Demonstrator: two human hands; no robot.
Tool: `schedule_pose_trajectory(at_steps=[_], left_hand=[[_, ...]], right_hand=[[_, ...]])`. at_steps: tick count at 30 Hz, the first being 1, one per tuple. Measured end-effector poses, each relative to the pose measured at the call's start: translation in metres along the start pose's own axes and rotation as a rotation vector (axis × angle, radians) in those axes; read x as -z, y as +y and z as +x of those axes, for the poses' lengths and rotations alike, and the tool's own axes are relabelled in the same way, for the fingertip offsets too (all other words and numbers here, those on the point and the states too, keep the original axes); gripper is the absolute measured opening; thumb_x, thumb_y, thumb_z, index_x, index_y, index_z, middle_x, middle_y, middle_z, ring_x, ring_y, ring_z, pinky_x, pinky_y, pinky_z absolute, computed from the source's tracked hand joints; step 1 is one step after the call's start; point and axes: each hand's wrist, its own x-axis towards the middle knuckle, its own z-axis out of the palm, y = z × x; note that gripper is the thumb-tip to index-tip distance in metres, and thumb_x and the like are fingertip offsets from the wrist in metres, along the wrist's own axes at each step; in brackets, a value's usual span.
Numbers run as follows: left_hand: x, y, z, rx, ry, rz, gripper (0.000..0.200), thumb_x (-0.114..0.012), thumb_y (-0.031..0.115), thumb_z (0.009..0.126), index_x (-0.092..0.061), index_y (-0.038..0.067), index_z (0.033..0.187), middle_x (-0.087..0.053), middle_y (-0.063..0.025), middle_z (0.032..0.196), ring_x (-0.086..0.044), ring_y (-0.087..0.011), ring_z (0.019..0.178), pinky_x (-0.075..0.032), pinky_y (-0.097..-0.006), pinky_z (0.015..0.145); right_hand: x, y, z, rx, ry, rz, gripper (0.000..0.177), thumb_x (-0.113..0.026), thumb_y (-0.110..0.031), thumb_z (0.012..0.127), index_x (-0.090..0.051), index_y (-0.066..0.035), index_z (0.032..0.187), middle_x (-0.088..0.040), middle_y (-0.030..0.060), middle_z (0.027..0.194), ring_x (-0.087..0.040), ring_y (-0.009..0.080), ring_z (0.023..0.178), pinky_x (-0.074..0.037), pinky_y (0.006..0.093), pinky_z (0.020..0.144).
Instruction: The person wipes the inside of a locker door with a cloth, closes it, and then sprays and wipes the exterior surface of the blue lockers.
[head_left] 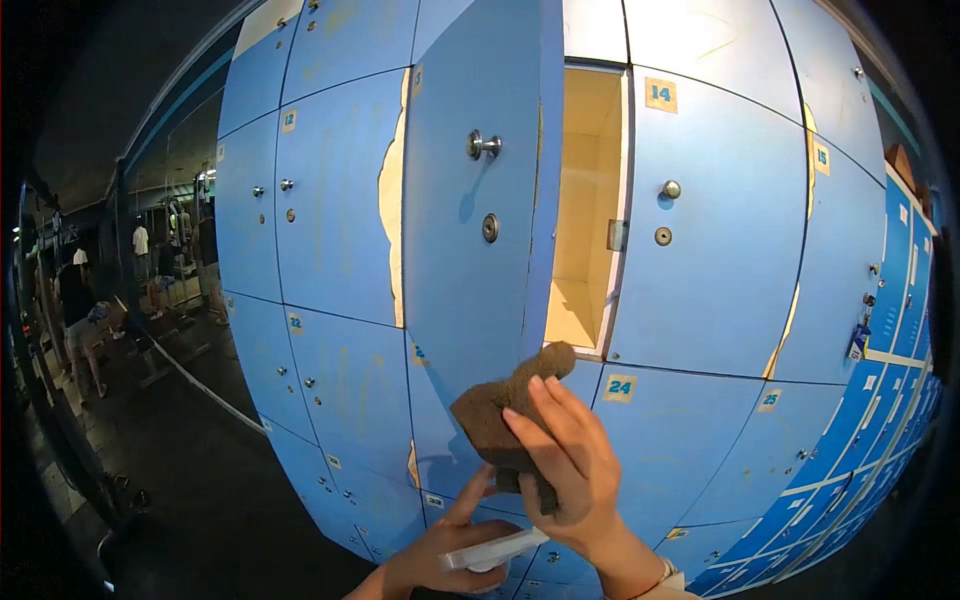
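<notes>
My right hand (570,465) grips a brown cloth (500,410), fingers pressed over its side. The cloth is bunched, and its top end sits just below the bottom edge of an open blue locker door (470,220). Lower down, my left hand (450,550) is closed around a white, translucent plastic bottle (495,550), tilted on its side. The index finger points up toward the cloth; the bottle's far end is partly hidden by my right hand. Behind the door, a narrow slice of the pale locker interior (578,220) shows.
Closed blue lockers surround the open one, including locker door 14 (715,220) and locker door 24 (665,440), with peeling edges and metal knobs. More blue lockers (880,430) stand at right, with keys (860,335) hanging nearby. Left is a dark room with a person (80,310).
</notes>
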Motion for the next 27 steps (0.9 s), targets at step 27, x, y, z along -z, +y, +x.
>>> schedule_pose_trajectory(at_steps=[27], left_hand=[[0.005,-0.008,0.02,0.008,0.011,-0.209,0.026,-0.072,0.01,0.07,-0.071,0.005,0.096,-0.005,-0.0183,0.154,0.0,-0.0338,0.143,-0.029,-0.0498,0.105]], right_hand=[[0.023,0.082,0.258,0.171,0.412,-0.089,0.04,-0.055,-0.004,0.082,-0.057,-0.009,0.122,-0.047,0.0173,0.127,-0.05,0.0344,0.113,-0.042,0.0417,0.097]])
